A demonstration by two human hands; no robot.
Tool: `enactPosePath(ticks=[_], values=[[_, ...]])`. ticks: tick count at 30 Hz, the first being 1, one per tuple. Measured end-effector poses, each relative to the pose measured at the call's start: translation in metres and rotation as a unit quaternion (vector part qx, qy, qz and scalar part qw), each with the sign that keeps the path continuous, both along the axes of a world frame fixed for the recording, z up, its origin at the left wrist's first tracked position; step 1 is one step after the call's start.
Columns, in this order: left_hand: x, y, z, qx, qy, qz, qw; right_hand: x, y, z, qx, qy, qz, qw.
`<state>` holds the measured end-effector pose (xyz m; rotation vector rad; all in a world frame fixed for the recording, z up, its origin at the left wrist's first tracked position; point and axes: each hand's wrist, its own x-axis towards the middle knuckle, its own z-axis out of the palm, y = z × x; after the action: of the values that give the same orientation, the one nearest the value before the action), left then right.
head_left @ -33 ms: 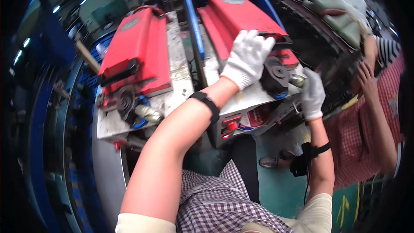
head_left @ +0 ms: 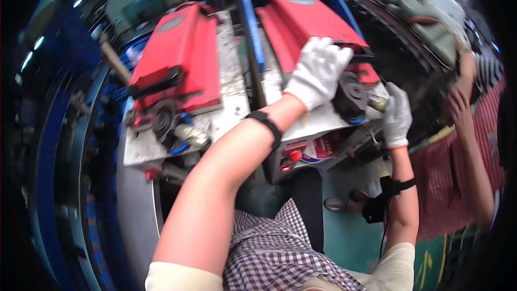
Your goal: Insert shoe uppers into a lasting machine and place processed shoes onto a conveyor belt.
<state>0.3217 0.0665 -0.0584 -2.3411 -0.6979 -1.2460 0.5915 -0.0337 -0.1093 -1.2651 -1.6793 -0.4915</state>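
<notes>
My left hand (head_left: 320, 73) wears a white knitted glove and lies over the front of the right-hand red machine cover (head_left: 318, 19). Its bent fingers close on the left end of the dark handle (head_left: 362, 54) there. Below that handle sits a round black hub (head_left: 354, 90) with a pale metal cylinder (head_left: 377, 102) jutting to its right. My right hand (head_left: 397, 116), gloved the same way, is beside the cylinder's outer end, fingers stretched upward. Whether it touches the cylinder I cannot tell; its thumb is mostly hidden.
A second red-covered machine (head_left: 175, 59) stands on a worn white bench (head_left: 231, 70) to the left. Behind the right one is a blue bin (head_left: 250, 27). Grey-green padded pieces (head_left: 406, 8) lie at the far right. A person in a red checked garment (head_left: 452, 172) stands close on my right.
The view has turned slightly left, so the machines appear a little further right. Both hands keep nearly the same places at the right-hand machine.
</notes>
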Motion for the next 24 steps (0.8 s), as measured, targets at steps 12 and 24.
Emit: enactPosePath(ticks=[12, 24], values=[[-0.072, -0.074, 0.047, -0.169, 0.081, 0.025, 0.982, -0.092, 0.067, 0.061, -0.046, -0.067, 0.04, 0.996], [-0.369, -0.069, 0.055, -0.164, -0.027, 0.286, 0.944, -0.073, 0.122, 0.044, -0.122, -0.082, -0.119, 0.982]])
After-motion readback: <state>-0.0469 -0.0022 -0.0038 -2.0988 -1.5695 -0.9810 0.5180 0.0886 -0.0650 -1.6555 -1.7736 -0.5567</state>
